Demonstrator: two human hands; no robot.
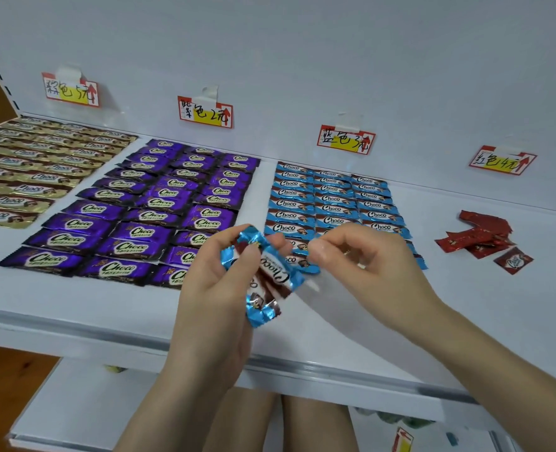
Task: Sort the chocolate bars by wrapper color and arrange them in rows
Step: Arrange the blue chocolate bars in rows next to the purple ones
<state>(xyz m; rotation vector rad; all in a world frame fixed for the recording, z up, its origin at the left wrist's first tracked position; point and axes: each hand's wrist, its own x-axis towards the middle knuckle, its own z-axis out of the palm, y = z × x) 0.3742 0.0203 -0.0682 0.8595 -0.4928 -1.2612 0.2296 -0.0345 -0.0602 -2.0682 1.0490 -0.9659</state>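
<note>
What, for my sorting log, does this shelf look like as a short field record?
left hand: grips a bunch of blue chocolate bars
right hand: fingers curled beside that bunch; grip unclear
gold bars: in rows, far left
purple bars: in rows
blue rows: right of purple, near end behind the hands
red bars: loose pile, far right

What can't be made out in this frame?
Head view:
blue rows: nearest bars hidden behind both hands.
held blue bars: count unclear, overlapping in the left hand.
right hand: motion-blurred; can't tell whether it pinches anything.
gold rows: cut off by left edge.
red pile: bars overlap, count unclear.
</note>
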